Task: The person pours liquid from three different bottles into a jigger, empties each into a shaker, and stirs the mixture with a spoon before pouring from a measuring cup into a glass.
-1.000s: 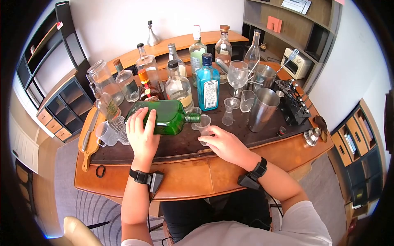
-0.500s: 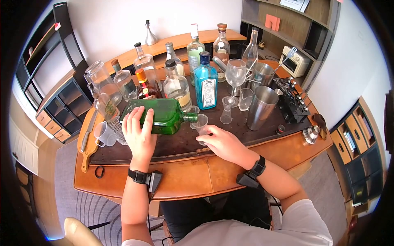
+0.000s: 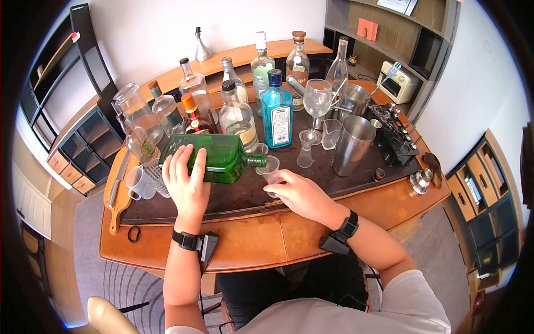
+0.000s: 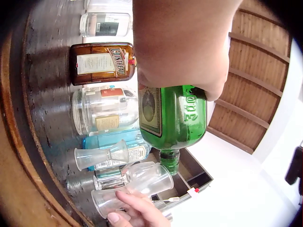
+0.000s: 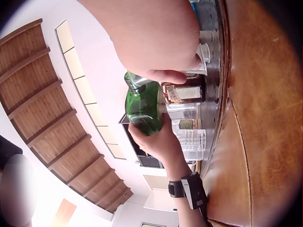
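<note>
My left hand grips a green glass bottle lying on its side, its open neck pointing right. The bottle mouth is at the rim of a clear hourglass-shaped measuring cup. With thumb and fingers my right hand pinches this cup. In the left wrist view the green bottle has its neck at the rim of the clear cup, and fingertips of the right hand hold the cup. Whether liquid flows cannot be told.
Behind stand a blue bottle, an orange-capped brown bottle and several clear bottles. A stemmed glass, another measuring cup and a metal shaker tin are to the right. A knife lies on a wooden board at left.
The head view has shifted slightly. Both hands keep their holds, and the bottle's neck stays by the measuring cup's rim.
</note>
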A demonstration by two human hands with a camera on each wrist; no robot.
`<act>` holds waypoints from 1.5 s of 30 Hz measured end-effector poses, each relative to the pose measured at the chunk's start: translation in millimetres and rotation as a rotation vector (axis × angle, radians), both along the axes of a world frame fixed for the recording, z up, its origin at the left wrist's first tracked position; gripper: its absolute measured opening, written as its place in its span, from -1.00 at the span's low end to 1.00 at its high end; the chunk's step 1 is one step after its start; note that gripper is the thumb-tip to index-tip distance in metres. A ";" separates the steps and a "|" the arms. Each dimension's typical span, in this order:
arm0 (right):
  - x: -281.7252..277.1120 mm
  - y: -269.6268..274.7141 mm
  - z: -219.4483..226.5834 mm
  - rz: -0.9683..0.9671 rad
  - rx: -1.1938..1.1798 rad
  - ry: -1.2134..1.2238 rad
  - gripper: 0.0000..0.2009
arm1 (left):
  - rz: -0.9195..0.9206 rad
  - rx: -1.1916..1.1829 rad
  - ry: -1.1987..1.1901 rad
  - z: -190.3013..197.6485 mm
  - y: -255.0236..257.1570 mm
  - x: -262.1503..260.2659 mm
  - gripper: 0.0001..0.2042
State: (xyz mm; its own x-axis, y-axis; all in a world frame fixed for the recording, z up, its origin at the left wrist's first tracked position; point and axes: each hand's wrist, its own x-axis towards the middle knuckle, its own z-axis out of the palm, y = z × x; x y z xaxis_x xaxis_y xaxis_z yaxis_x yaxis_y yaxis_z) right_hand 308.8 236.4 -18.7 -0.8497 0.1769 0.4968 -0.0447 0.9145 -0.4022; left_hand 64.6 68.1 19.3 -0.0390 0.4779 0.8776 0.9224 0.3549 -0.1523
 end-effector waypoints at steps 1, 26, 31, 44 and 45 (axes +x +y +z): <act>0.1 0.1 0.5 0.005 -0.002 -0.002 -0.68 | 0.003 0.002 0.004 0.2 -0.1 0.3 -0.37; -0.2 -1.9 2.0 0.003 0.015 0.024 -0.66 | 0.020 0.026 0.023 3.1 -1.5 3.4 -0.41; -0.6 -2.3 2.2 0.017 -0.016 0.007 -0.66 | 0.015 0.026 0.032 3.4 -1.6 3.1 -0.42; 1.2 -4.3 6.4 0.030 -0.041 -0.005 -0.68 | 0.023 0.014 0.038 4.5 -2.3 5.4 -0.44; 0.9 -3.6 5.3 0.029 -0.031 0.001 -0.66 | 0.025 0.012 0.039 4.7 -2.4 5.5 -0.44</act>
State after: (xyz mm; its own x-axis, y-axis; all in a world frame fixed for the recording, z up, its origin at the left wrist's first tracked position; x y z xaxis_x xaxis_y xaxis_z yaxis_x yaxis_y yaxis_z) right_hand 309.7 232.8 -13.4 -0.8540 0.1674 0.4925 -0.0720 0.8997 -0.4306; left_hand 70.1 65.7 23.9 -0.0165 0.4663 0.8845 0.9066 0.3800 -0.1834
